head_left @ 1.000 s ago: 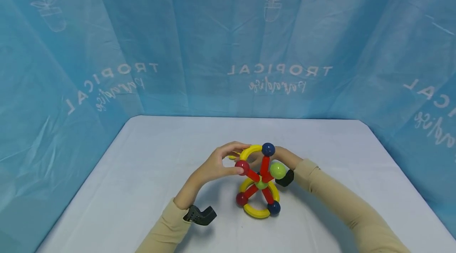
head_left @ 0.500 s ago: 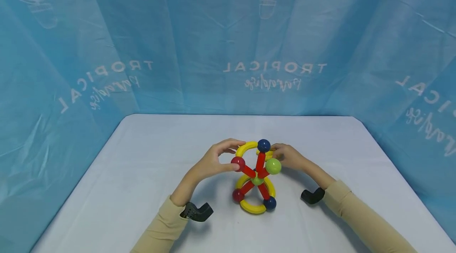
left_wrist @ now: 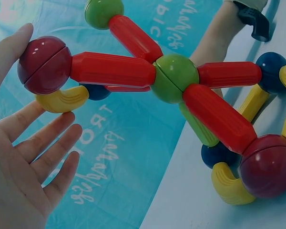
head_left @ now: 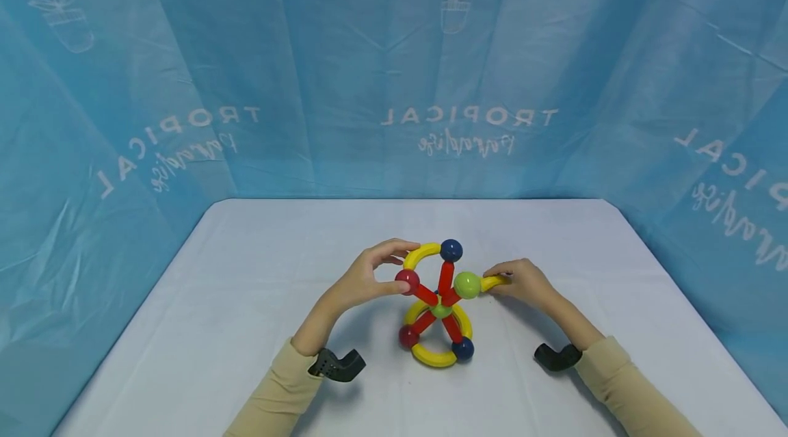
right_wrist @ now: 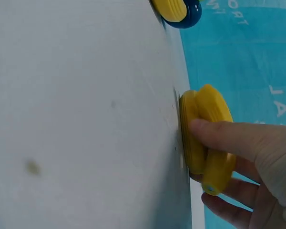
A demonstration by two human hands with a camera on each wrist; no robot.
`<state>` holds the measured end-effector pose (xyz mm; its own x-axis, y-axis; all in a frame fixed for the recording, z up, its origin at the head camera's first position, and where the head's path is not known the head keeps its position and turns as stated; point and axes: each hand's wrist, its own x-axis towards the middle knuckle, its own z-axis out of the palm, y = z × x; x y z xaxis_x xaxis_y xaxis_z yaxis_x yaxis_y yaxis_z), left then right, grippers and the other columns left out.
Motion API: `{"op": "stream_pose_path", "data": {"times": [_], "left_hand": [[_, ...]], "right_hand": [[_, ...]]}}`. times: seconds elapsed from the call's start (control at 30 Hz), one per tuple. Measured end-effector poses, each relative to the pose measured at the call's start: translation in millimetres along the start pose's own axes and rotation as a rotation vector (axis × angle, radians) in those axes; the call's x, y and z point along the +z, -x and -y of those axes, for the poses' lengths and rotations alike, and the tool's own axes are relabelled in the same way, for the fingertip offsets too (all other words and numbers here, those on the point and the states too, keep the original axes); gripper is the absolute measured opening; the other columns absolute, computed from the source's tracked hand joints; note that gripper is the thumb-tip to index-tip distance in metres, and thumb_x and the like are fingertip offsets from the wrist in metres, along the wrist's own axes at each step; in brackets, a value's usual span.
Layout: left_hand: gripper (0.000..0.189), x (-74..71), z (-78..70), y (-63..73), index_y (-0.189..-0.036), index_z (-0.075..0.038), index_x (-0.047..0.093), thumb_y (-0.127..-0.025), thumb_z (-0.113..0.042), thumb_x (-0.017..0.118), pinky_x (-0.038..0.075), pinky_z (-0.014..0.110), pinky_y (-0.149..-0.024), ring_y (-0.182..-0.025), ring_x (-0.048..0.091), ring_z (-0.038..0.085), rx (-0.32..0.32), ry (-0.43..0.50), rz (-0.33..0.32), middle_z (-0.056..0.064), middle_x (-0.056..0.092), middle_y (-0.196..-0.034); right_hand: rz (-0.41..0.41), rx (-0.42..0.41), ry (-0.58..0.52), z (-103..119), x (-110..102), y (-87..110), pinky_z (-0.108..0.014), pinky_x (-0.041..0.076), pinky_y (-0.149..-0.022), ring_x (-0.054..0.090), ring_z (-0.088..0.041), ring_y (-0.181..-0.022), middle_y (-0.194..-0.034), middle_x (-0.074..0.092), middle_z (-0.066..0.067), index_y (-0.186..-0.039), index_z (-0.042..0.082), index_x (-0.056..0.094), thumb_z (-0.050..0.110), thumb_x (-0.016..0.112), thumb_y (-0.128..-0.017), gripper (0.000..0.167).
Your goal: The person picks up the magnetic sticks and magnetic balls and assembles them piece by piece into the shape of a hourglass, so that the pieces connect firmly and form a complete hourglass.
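A magnetic ball-and-rod structure stands mid-table, with red rods running out from a green centre ball. My left hand holds its upper left corner: the thumb lies on a dark red ball and fingertips touch a yellow curved rod. To the right of the structure, my right hand grips two yellow curved rods, lying side by side against the tabletop in the right wrist view. From the head view, a light green ball partly covers those rods.
The white tabletop carries the structure's lower ring of yellow curved rods with dark blue and dark red balls. Behind the table hangs a blue printed curtain. Black wrist devices sit on both forearms.
My right hand has come out from behind the structure and moved right with the yellow curved rods, drawing them away from the left hand. The left hand keeps its hold on the structure.
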<state>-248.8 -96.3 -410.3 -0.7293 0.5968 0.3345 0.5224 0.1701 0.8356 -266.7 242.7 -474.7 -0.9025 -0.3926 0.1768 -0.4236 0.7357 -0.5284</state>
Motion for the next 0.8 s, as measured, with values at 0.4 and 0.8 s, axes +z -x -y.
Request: {"op": "stream_pose_path", "data": {"times": [0.4, 0.8], "left_hand": [[0.06, 0.0, -2.3, 0.0, -0.132, -0.012, 0.054, -0.081, -0.038, 0.072, 0.044, 0.053, -0.1, -0.117, 0.053, 0.021, 0.01, 0.026, 0.004, 0.007, 0.057, -0.131], [0.056, -0.1, -2.3, -0.1, -0.132, -0.009, 0.053, -0.083, -0.026, 0.071, 0.047, 0.039, -0.099, -0.115, 0.054, 0.021, 0.029, 0.025, 0.007, 0.01, 0.058, -0.131]], "right_hand": [[-0.116, 0.291, -0.419, 43, -32, -4.1, -0.021, 0.047, -0.054, 0.052, -0.011, -0.06, -0.078, 0.064, -0.002, -0.109, -0.003, 0.065, 0.027, 0.074, -0.083, 0.041], [-0.029, 0.309, -0.624, 119, -60, -2.7, -0.02, 0.047, -0.049, 0.051, -0.01, -0.049, -0.068, 0.061, 0.002, -0.126, -0.003, 0.054, 0.029, 0.066, -0.089, 0.049]]}}
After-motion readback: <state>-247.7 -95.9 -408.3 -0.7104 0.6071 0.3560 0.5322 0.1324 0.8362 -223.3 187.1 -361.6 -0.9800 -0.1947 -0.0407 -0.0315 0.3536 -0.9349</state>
